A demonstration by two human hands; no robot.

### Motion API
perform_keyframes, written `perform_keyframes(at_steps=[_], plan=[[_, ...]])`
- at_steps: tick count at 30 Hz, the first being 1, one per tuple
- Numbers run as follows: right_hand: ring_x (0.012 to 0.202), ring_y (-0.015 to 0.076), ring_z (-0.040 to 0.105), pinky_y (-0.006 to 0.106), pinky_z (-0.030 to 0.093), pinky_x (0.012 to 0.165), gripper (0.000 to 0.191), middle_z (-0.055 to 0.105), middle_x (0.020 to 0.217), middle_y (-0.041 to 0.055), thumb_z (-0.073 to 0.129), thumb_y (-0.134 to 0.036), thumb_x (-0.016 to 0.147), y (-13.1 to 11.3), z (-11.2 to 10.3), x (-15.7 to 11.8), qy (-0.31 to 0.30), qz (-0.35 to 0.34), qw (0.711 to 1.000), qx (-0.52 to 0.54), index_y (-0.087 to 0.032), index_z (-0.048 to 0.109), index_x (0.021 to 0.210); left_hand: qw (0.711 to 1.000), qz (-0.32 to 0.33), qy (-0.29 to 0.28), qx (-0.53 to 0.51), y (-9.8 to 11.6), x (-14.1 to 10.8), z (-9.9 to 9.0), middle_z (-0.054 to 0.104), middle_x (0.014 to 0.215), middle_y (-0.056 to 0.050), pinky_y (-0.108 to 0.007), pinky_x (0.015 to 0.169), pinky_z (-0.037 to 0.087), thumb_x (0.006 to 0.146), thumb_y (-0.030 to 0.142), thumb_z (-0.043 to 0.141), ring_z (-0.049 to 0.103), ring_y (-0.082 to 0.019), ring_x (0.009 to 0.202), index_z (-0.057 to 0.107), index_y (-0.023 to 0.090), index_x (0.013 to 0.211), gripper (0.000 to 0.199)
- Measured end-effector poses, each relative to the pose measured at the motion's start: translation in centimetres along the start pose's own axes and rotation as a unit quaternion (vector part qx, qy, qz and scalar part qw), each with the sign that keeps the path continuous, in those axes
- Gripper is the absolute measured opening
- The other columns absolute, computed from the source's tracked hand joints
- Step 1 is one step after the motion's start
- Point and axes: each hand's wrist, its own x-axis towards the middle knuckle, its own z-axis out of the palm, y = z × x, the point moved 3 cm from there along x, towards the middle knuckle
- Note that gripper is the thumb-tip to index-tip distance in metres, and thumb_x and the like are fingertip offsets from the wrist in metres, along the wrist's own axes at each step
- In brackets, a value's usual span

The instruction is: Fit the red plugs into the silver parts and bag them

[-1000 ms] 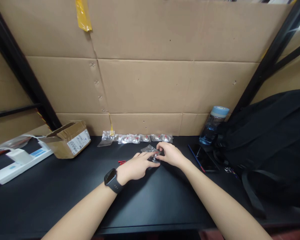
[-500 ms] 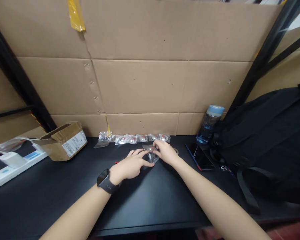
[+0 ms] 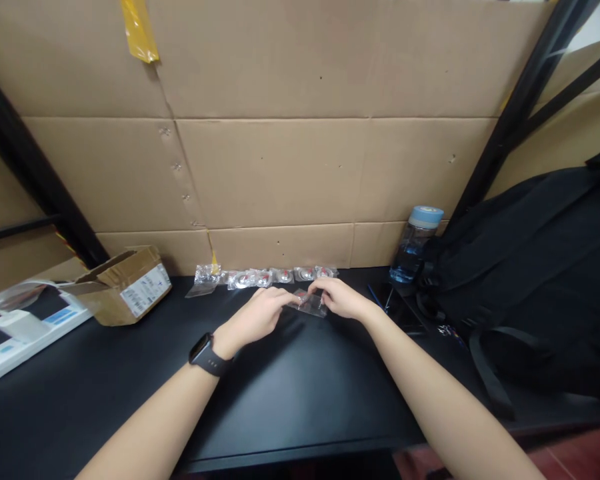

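A clear plastic packet with a red mark lies between my hands over the black table. My left hand, below a dark wristwatch, reaches in from the left, its fingers closed on the packet's left end. On the other side, my right hand has its thumb and fingers bent round the packet's right part. Behind them, several similar clear packets with round silvery contents and red marks form a row along the cardboard wall. A crumpled clear wrapper lies at the row's left end.
An open cardboard box and a white power strip are on the left. To the right stand a blue-capped bottle and a black backpack, with a dark phone in front of the bottle.
The packet has turned and now stretches sideways between my hands. My left hand's fingers have drawn together, and my right hand has shifted slightly right. The view has shifted slightly.
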Motion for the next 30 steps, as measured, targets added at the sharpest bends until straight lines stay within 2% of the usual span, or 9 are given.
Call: perform_keyframes(at_steps=[2, 4, 9, 12, 18, 23, 27, 30], plan=[[0.088, 0.0169, 0.064, 0.028, 0.047, 0.084, 0.057, 0.071, 0.103, 0.0031, 0.044, 0.010, 0.066, 0.4, 0.1, -0.2, 0.001, 0.008, 1.000, -0.009, -0.021, 0.068, 0.106, 1.000, -0.023, 0.013, 0.016, 0.0, 0.1, 0.8, 0.065, 0.122, -0.005, -0.037, 0.101, 0.043, 0.086, 0.008, 0.059, 0.058, -0.023, 0.113, 0.060, 0.027, 0.125, 0.043], [0.082, 0.0152, 0.063, 0.026, 0.047, 0.080, 0.055, 0.071, 0.102, 0.0029, 0.046, 0.010, 0.067, 0.9, 0.2, -0.4, -0.002, 0.022, 1.000, -0.013, -0.021, 0.068, 0.107, 0.999, -0.038, 0.015, 0.030, 0.1, 0.2, 1.4, 0.065, 0.119, -0.005, -0.037, 0.099, 0.043, 0.084, 0.015, 0.067, 0.057, -0.024, 0.111, 0.060, 0.025, 0.121, 0.039], [0.072, 0.0120, 0.063, 0.021, 0.043, 0.067, 0.044, 0.072, 0.095, 0.0002, 0.061, 0.003, 0.074, 2.4, 0.6, -0.7, -0.007, 0.093, 0.995, -0.037, -0.024, 0.068, 0.109, 0.997, -0.045, 0.032, 0.045, 0.7, 0.4, 1.9, 0.065, 0.111, -0.002, -0.036, 0.092, 0.043, 0.084, 0.027, 0.074, 0.058, -0.024, 0.105, 0.063, 0.026, 0.109, 0.028], [0.070, 0.0126, 0.063, 0.021, 0.042, 0.065, 0.035, 0.073, 0.089, -0.0010, 0.076, -0.008, 0.073, 2.9, 0.8, -0.5, 0.001, 0.115, 0.993, -0.042, -0.024, 0.070, 0.102, 0.997, -0.048, 0.039, 0.048, 1.1, 0.5, 1.9, 0.067, 0.107, -0.001, -0.036, 0.089, 0.042, 0.082, 0.029, 0.076, 0.058, -0.024, 0.102, 0.064, 0.027, 0.104, 0.025], [0.065, 0.0134, 0.062, 0.023, 0.044, 0.065, 0.003, 0.074, 0.079, 0.0003, 0.074, -0.020, 0.081, 2.1, 1.1, -0.1, 0.003, 0.082, 0.997, 0.013, -0.021, 0.074, 0.084, 0.995, -0.061, 0.057, 0.048, 0.8, 0.7, 1.8, 0.069, 0.101, -0.001, -0.036, 0.086, 0.041, 0.081, 0.030, 0.078, 0.059, -0.024, 0.099, 0.067, 0.026, 0.100, 0.022], [0.066, 0.0144, 0.063, 0.024, 0.046, 0.067, 0.008, 0.075, 0.079, 0.0018, 0.069, -0.024, 0.085, 1.5, 1.3, 0.0, -0.006, 0.057, 0.997, 0.048, -0.019, 0.075, 0.085, 0.997, -0.060, 0.052, 0.007, -0.3, 0.7, 2.0, 0.070, 0.096, 0.000, -0.034, 0.087, 0.041, 0.082, 0.032, 0.077, 0.060, -0.022, 0.095, 0.069, 0.026, 0.093, 0.015], [0.066, 0.0147, 0.063, 0.024, 0.046, 0.067, 0.011, 0.073, 0.078, 0.0020, 0.065, -0.023, 0.087, 1.4, 1.2, 0.0, -0.016, 0.052, 0.997, 0.057, -0.018, 0.074, 0.087, 0.996, -0.070, 0.058, -0.003, -0.8, 0.8, 2.1, 0.071, 0.092, -0.001, -0.034, 0.088, 0.041, 0.088, 0.028, 0.069, 0.061, -0.022, 0.094, 0.070, 0.025, 0.090, 0.004], [0.069, 0.0152, 0.061, 0.025, 0.046, 0.069, 0.011, 0.072, 0.079, 0.0027, 0.065, -0.023, 0.086, 1.4, 0.6, -0.2, -0.021, 0.050, 0.997, 0.050, -0.018, 0.074, 0.084, 0.994, -0.092, 0.060, -0.022, -1.2, 0.8, 2.0, 0.073, 0.090, 0.000, -0.035, 0.090, 0.041, 0.089, 0.027, 0.066, 0.062, -0.022, 0.093, 0.071, 0.025, 0.087, 0.006]])
